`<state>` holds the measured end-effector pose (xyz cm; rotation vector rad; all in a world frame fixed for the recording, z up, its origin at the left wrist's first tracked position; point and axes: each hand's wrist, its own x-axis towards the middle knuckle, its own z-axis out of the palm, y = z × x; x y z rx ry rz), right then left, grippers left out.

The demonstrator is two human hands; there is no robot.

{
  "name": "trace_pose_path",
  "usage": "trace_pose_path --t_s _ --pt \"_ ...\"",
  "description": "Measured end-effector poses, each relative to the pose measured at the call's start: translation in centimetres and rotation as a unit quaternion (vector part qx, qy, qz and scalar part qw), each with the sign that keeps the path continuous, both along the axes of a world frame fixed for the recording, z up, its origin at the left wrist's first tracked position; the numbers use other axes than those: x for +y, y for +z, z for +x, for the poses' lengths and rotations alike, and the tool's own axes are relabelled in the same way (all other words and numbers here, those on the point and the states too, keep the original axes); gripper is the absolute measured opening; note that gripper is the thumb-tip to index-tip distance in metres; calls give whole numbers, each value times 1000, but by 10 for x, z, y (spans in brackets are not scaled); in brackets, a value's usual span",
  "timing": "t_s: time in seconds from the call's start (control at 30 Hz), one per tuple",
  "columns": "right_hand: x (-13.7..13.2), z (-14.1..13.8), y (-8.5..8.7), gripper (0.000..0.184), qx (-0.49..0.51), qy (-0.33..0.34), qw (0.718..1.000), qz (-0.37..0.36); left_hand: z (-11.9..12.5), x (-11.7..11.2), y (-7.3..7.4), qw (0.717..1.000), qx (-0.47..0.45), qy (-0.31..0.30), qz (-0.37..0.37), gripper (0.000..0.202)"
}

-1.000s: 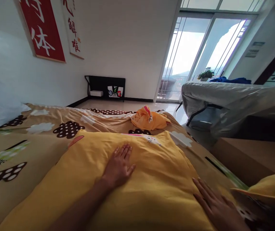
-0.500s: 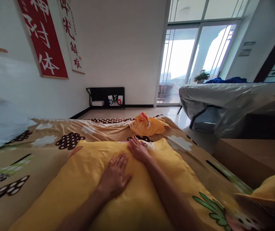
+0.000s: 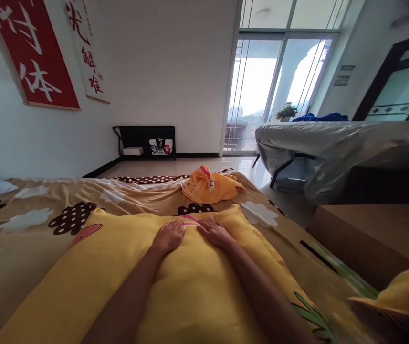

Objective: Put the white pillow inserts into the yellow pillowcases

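A large yellow pillow [image 3: 190, 296] lies across the patterned brown bedspread [image 3: 28, 229] in front of me. My left hand [image 3: 169, 236] rests palm down near the pillow's far edge, fingers stretched flat. Beside it, my right hand [image 3: 213, 232] also lies flat on the pillow, fingers pointing left toward the other hand, almost touching it. Neither hand holds anything. A crumpled yellow cloth [image 3: 209, 185] sits further away on the bed, beyond both hands.
A brown wooden surface [image 3: 369, 234] stands to the right of the bed. Another yellow pillow corner [image 3: 401, 291] shows at the lower right. A table under a grey cover [image 3: 333, 143] stands by the glass doors. A low black shelf [image 3: 147, 141] is against the far wall.
My right hand came from the pillow's near right side up to the far edge beside my left hand. My left hand slid further away. The view shifted left.
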<state>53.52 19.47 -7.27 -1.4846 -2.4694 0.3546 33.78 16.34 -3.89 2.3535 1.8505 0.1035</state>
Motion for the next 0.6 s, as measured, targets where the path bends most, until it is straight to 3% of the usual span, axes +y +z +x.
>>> trace_pose_path --t_s 0.1,0.3,0.47,0.6 --pt "25 38 -12 58 -29 -37 998 -43 -7 6 -17 999 -9 12 -31 60" --pt "50 87 -26 61 -98 -163 978 -79 -4 11 -14 999 -22 16 -40 61" --pt "49 96 -22 60 -139 -294 945 -48 -3 5 -17 999 -31 26 -24 60" --pt "42 74 5 59 -155 -300 941 24 -4 2 -19 998 -42 35 -4 58"
